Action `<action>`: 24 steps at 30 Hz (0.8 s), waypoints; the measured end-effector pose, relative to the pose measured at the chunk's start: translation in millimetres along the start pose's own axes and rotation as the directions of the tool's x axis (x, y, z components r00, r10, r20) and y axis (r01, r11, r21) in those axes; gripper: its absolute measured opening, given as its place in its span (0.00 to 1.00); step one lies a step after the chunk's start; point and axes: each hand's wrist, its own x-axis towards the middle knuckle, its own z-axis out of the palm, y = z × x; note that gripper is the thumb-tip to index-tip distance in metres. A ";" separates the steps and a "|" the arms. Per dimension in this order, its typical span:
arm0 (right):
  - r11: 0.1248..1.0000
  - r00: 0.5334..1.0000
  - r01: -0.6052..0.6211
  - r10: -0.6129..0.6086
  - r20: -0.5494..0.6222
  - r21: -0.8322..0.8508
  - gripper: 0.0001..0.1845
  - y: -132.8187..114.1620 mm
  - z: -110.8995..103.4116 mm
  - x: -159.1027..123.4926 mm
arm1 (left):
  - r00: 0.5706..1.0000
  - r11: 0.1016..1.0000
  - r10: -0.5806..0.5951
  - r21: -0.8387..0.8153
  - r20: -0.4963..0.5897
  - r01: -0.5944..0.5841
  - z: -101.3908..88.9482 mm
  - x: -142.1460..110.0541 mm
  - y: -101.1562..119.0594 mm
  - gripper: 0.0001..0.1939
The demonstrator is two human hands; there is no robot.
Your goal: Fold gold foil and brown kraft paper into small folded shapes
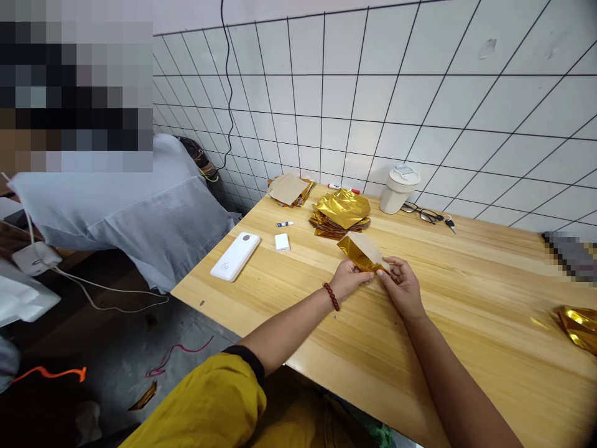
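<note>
At the far left, grey fabric [140,214] slumps beside the table's end, and a pink cord [180,354] lies on the floor below. On the pale wooden table [466,354] sit a white power bank [234,256] and a small white charger [282,242], set off to one side, perhaps to leave me working room. Beyond them, near the tiled wall [373,81], are a foil stack topped with brown paper [290,190] and a pile of gold foil [342,214], gathered where I can reach them. My left hand [347,280], with a red bead bracelet [331,297] at the wrist, pinches a gold foil piece with brown paper on it [362,254], just in front of the pile. My right hand [400,286] grasps its other side, the fingers [385,274] closed on the edge, probably to keep it steady. Farther right stand a white lidded cup [398,190], glasses [422,213] and keys [450,225], with crumpled gold foil [576,330] at the table's right edge.
</note>
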 end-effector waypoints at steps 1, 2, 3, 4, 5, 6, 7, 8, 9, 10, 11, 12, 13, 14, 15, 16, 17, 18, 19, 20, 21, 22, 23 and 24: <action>1.000 1.000 -0.003 0.003 -0.014 0.014 0.27 -1.0 0.3 0.4 | 1.000 1.000 -0.005 0.006 0.001 0.005 -0.1 -0.2 0.2 0.16; 1.000 1.000 -0.010 0.011 -0.022 0.025 0.31 -2.1 0.3 0.9 | 1.000 1.000 -0.007 0.008 0.005 0.007 -0.4 -0.3 0.3 0.16; 0.999 1.000 -0.024 0.025 -0.017 0.032 0.31 -2.9 0.3 1.3 | 1.000 1.000 -0.006 0.009 0.008 0.006 -0.8 -0.4 0.3 0.16; 0.998 0.999 -0.040 0.040 0.000 0.039 0.29 -3.4 0.0 1.7 | 1.000 1.000 -0.001 0.010 0.008 0.001 -1.4 -0.3 0.1 0.16; 0.997 0.998 -0.059 0.058 0.028 0.043 0.26 -3.7 -0.2 1.9 | 1.000 1.000 0.009 0.007 -0.001 -0.009 -2.0 0.0 -0.1 0.17; 0.996 0.995 -0.077 0.074 0.061 0.042 0.23 -3.7 -0.5 1.8 | 1.000 1.000 0.022 -0.003 -0.020 -0.022 -2.8 0.6 -0.6 0.17; 0.995 0.992 -0.090 0.087 0.091 0.035 0.20 -3.5 -0.8 1.5 | 0.998 0.999 0.034 -0.021 -0.045 -0.035 -3.7 1.4 -1.1 0.18; 0.995 0.988 -0.099 0.096 0.118 0.021 0.19 -3.2 -1.0 1.0 | 0.997 0.998 0.042 -0.041 -0.071 -0.045 -4.5 2.3 -1.6 0.19; 0.994 0.984 -0.107 0.105 0.141 0.004 0.18 -3.0 -1.2 0.4 | 0.995 0.997 0.045 -0.060 -0.093 -0.051 -5.4 3.3 -2.2 0.20; 0.994 0.981 -0.113 0.113 0.159 -0.009 0.18 -2.8 -1.3 -0.2 | 0.993 0.996 0.042 -0.077 -0.108 -0.050 -6.2 4.2 -2.6 0.20; 0.992 0.978 -0.122 0.123 0.171 -0.017 0.18 -2.7 -1.6 -0.7 | 0.993 0.995 0.035 -0.088 -0.116 -0.046 -7.0 4.9 -2.9 0.20; 0.991 0.976 -0.133 0.133 0.171 -0.016 0.18 -2.8 -1.8 -1.0 | 0.993 0.995 0.028 -0.094 -0.118 -0.039 -7.6 5.4 -3.1 0.19; 0.989 0.977 -0.145 0.144 0.160 -0.006 0.18 -2.9 -2.2 -1.0 | 0.993 0.995 0.020 -0.096 -0.118 -0.032 -8.1 5.5 -3.2 0.18; 0.988 0.978 -0.156 0.153 0.139 0.008 0.18 -3.0 -2.5 -0.7 | 0.993 0.995 0.013 -0.096 -0.118 -0.024 -8.4 5.4 -3.1 0.18; 0.986 0.981 -0.163 0.159 0.108 0.027 0.19 -3.0 -3.0 -0.2 | 0.993 0.996 0.004 -0.093 -0.116 -0.015 -8.4 5.0 -2.8 0.17; 0.985 0.984 -0.165 0.162 0.076 0.044 0.19 -3.1 -3.4 0.4 | 0.994 0.996 -0.005 -0.089 -0.110 -0.005 -8.3 4.4 -2.5 0.17; 0.985 0.986 -0.163 0.160 0.051 0.060 0.19 -3.1 -3.7 1.0 | 0.995 0.996 -0.012 -0.086 -0.099 0.004 -7.9 3.6 -2.1 0.18; 0.985 0.987 -0.159 0.157 0.036 0.072 0.19 -3.0 -4.0 1.6 | 0.996 0.996 -0.018 -0.086 -0.082 0.011 -7.3 2.8 -1.6 0.19; 0.985 0.988 -0.155 0.153 0.034 0.080 0.19 -2.8 -4.3 2.0 | 0.998 0.996 -0.022 -0.085 -0.059 0.017 -6.6 2.0 -1.2 0.20; 0.985 0.988 -0.152 0.149 0.040 0.087 0.19 -2.4 -4.6 2.2 | 0.999 0.997 -0.025 -0.080 -0.034 0.022 -5.8 1.3 -0.7 0.22; 0.984 0.987 -0.153 0.149 0.052 0.092 0.19 -1.7 -5.0 2.2 | 1.000 0.997 -0.027 -0.073 -0.009 0.026 -5.1 0.7 -0.3 0.23; 0.982 0.986 -0.159 0.153 0.064 0.098 0.19 -0.9 -5.5 2.2 | 1.000 0.998 -0.026 -0.064 0.011 0.027 -4.4 0.2 0.1 0.23; 0.980 0.985 -0.165 0.158 0.068 0.109 0.19 0.2 -6.0 2.2 | 0.999 0.998 -0.023 -0.054 0.024 0.024 -4.0 -0.1 0.4 0.23; 0.977 0.985 -0.169 0.163 0.062 0.129 0.19 1.3 -6.6 2.2 | 0.999 0.999 -0.020 -0.046 0.029 0.022 -4.0 -0.4 0.5 0.23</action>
